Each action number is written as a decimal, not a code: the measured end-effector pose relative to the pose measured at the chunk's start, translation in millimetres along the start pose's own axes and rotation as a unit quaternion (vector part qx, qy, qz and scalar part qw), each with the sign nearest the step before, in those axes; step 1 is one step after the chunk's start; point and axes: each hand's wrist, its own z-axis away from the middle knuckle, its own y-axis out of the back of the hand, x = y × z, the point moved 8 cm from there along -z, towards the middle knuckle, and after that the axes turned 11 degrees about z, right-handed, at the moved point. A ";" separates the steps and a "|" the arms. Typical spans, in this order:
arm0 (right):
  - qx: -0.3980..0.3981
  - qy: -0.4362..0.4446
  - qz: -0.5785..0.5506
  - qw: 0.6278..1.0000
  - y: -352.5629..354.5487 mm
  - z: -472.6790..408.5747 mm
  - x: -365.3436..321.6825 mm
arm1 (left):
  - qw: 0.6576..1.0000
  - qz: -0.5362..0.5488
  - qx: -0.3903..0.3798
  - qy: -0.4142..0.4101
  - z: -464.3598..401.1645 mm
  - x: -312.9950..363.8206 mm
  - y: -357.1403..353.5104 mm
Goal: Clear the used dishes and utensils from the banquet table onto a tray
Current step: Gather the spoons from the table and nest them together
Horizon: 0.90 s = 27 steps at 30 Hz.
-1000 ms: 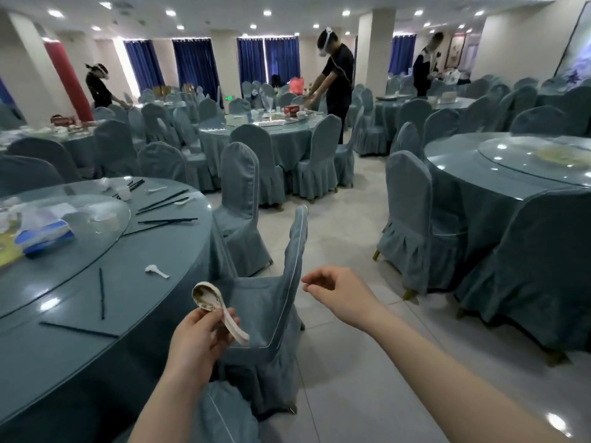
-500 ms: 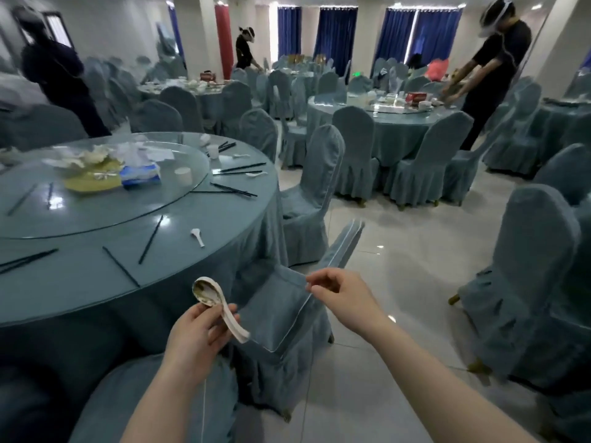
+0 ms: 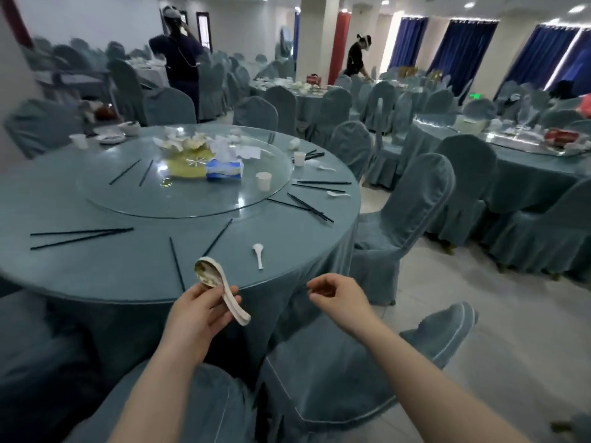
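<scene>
At the near rim of the round table (image 3: 96,270), the left hand (image 3: 195,318) grips a soiled white soup spoon (image 3: 220,287) by its handle, bowl up and tilted toward the table, same hold as half a second ago. The right hand (image 3: 339,302) hangs just beside it, fingers loosely curled, holding nothing, unchanged. View has swung left since the earlier frame: the table now fills the middle, where before it sat at left. On the cloth just past the held spoon lies a small white spoon (image 3: 258,254), with black chopsticks (image 3: 176,263) scattered around the rim. A paper cup (image 3: 263,180) stands on the glass turntable (image 3: 128,199) near a blue tissue pack (image 3: 224,169). A covered chair (image 3: 399,219) stands right of the table. No tray visible.
</scene>
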 end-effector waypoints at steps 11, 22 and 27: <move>-0.111 -0.028 0.051 0.992 -105.0 -169.4 32.6 | 0.990 0.016 0.139 -0.031 -55.3 9.9 49.0; -0.153 0.037 0.212 0.965 -213.1 -304.9 43.8 | 0.961 0.042 0.273 -0.023 -76.1 -22.3 95.9; -0.142 0.147 0.355 0.912 -236.3 -311.0 36.0 | 0.953 0.041 0.299 -0.022 -65.7 -27.6 103.7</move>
